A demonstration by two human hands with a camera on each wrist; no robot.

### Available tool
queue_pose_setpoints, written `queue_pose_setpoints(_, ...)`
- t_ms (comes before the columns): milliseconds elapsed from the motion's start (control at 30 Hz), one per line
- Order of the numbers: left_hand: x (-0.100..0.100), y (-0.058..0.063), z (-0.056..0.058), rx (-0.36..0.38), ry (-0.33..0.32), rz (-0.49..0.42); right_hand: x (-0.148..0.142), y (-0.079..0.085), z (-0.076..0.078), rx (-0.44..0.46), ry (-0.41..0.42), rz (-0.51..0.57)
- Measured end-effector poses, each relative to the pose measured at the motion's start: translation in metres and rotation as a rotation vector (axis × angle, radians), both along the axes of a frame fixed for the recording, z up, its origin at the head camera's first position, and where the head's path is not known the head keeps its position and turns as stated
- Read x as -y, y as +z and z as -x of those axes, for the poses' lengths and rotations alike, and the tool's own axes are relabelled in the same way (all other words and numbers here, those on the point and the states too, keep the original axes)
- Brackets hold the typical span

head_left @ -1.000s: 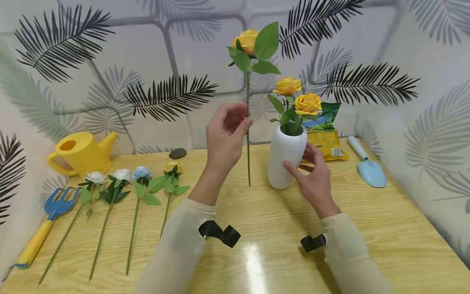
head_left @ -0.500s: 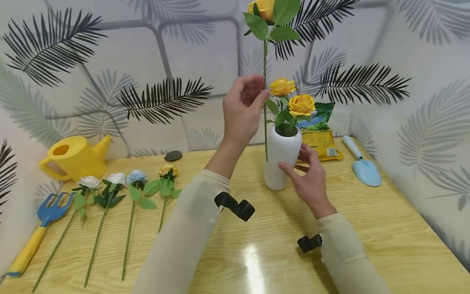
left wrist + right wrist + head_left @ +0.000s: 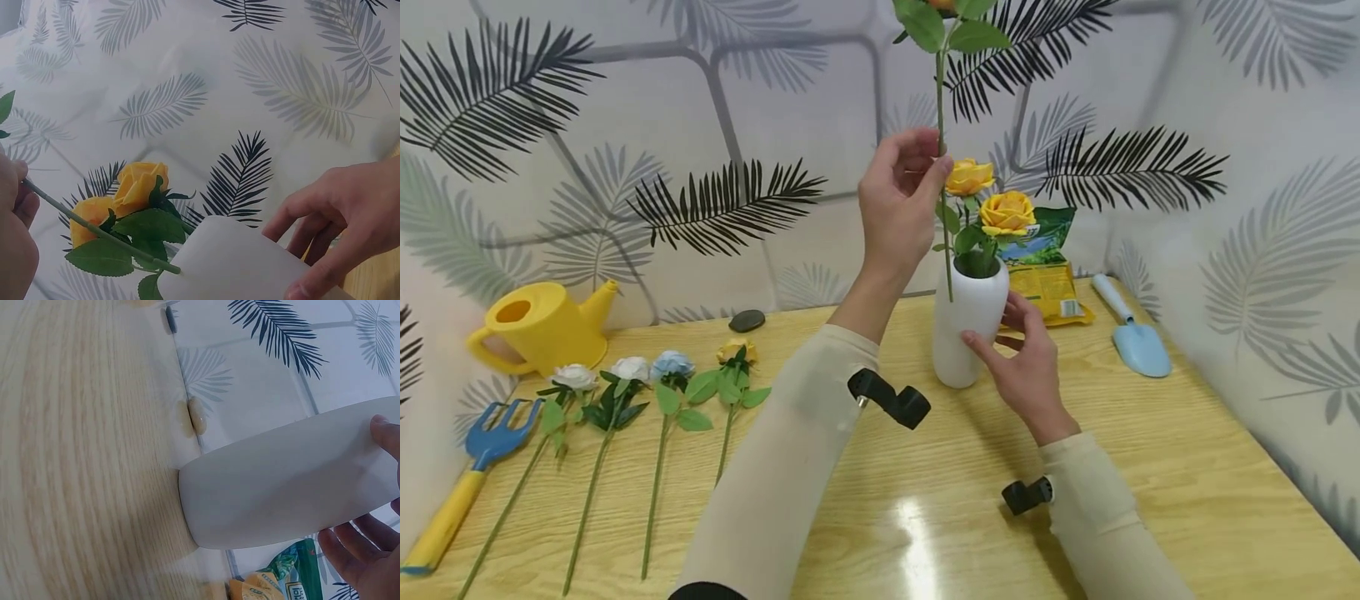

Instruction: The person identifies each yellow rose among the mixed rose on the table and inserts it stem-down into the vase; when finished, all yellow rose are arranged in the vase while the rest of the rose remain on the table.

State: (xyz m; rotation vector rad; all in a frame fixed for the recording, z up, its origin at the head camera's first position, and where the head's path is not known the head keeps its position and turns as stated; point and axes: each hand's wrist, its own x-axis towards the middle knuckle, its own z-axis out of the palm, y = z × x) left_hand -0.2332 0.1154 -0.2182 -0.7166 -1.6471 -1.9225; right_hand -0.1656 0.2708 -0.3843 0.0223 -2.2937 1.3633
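Observation:
My left hand [image 3: 901, 204] pinches the green stem of a yellow rose [image 3: 942, 108] between thumb and fingers. The bloom is mostly cut off by the top of the head view. Its lower stem end overlaps the vase's rim in that view. My right hand [image 3: 1026, 367] grips the side of the white vase [image 3: 958, 333], thumb in front and fingers behind. Two yellow roses [image 3: 1008, 214] stand in the vase with green leaves at its mouth. In the left wrist view the held stem [image 3: 103, 234] slants down to the vase [image 3: 231, 265]. The right wrist view shows the vase base on the table.
Several roses lie at the left, white [image 3: 574, 377], blue [image 3: 672, 364] and yellow [image 3: 735, 352]. Around them are a yellow watering can [image 3: 553, 329], a blue fork [image 3: 493, 437] and a dark stone [image 3: 747, 321]. A bag [image 3: 1045, 283] and a light blue trowel [image 3: 1141, 348] are at the right.
My left hand has moved up and right with the rose, bringing its stem end from beside the vase to near the rim. My right hand keeps hold of the vase.

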Motion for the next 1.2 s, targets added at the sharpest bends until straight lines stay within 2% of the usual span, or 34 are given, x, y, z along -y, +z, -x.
queue_pose_setpoints(367, -0.01, 0.004, 0.015, -0.038, 0.041, -0.043, -0.001, 0.001, 0.001, 0.014, 0.002, 0.015)
queue_pose_setpoints(733, -0.015, 0.009, 0.022, -0.019, 0.068, -0.045, -0.001, 0.001, 0.001, 0.005, 0.001, 0.008)
queue_pose_setpoints(900, -0.017, 0.004, 0.023, -0.015, 0.069, -0.02, -0.001, 0.001, 0.0, 0.004, -0.006, 0.003)
queue_pose_setpoints(1200, -0.015, -0.017, 0.026, 0.011, 0.077, 0.086, 0.0, 0.0, 0.001, 0.009, -0.006, 0.012)
